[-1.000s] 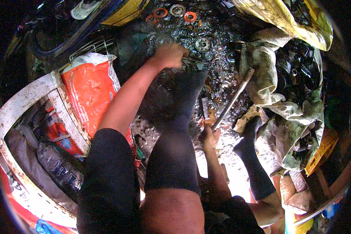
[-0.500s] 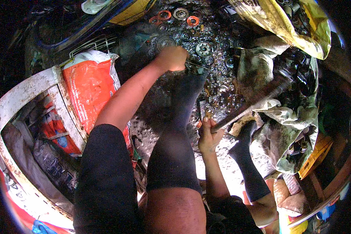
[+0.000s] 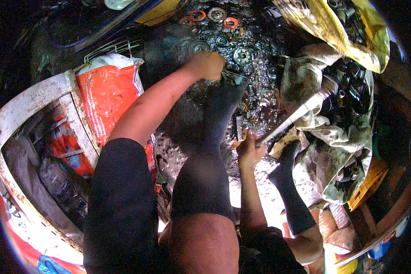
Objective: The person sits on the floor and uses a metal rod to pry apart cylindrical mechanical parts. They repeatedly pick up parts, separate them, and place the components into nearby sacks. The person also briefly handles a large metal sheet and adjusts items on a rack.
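Note:
My left hand [image 3: 208, 65] is closed in a fist around a thin metal tool [image 3: 235, 75], whose end sticks out to the right just beyond the toe of my dark sock [image 3: 223, 102]. Most of the tool is hidden by the fist, so its kind is unclear. My right hand [image 3: 250, 150], lower and further right, grips the handle end of a hammer [image 3: 301, 109]. The handle slants up and right, and its head, somewhat blurred, is over the grey-white sack. Beyond the left hand, a round metal disc [image 3: 243, 56] with holes lies on the dark, scrap-strewn ground.
Orange rings [image 3: 231, 23] and another metal disc [image 3: 217, 14] lie farther off. At left are a red sack [image 3: 107, 98] and a rusty white frame [image 3: 36, 98]. To the right, a grey-white sack [image 3: 297, 77] holds metal parts, below a yellow sack [image 3: 324, 23].
The hammer has swung a little up and left, and my right hand has turned with it. My left hand keeps its grip. The whole view has shifted slightly.

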Demonstrator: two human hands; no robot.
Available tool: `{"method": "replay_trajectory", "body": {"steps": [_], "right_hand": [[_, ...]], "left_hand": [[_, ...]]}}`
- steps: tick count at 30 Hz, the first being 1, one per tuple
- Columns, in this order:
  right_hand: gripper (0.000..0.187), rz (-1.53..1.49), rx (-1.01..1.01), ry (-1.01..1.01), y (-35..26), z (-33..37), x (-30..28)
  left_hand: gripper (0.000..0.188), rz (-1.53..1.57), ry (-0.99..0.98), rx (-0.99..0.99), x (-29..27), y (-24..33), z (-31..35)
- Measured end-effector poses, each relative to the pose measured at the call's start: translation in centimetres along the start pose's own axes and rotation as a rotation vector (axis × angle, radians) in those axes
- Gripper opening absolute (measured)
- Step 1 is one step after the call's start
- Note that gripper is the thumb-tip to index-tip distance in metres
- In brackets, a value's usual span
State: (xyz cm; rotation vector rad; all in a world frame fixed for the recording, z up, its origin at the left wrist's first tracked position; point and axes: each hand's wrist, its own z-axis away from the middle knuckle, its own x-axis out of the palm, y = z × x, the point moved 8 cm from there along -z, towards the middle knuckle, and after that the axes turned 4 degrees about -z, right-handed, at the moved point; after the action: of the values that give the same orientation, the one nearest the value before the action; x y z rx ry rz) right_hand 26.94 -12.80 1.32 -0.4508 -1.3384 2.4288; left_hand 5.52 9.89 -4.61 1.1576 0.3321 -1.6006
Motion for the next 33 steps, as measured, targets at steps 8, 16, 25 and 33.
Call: {"method": "replay_trajectory", "body": {"steps": [8,16,25,33], "right_hand": [[0.031,0.841,-0.073,-0.162,7.3,-3.7,-0.5],[0.032,0.402,0.160,-0.043,2.3,-0.8,-3.2],[0.027,0.314,0.291,-0.008,8.0,-0.2,-9.8],[0.020,0.227,0.261,0.028,10.2,-0.2,-10.6]], "left_hand": [[0.031,-0.055,-0.073,-0.033,-1.4,-0.3,-0.1],[0.054,0.137,-0.130,0.074,-4.0,2.8,-4.5],[0.064,0.121,-0.164,0.219,-1.2,2.6,-5.7],[0.052,0.302,0.108,-0.033,-2.8,-0.4,-2.8]]}}
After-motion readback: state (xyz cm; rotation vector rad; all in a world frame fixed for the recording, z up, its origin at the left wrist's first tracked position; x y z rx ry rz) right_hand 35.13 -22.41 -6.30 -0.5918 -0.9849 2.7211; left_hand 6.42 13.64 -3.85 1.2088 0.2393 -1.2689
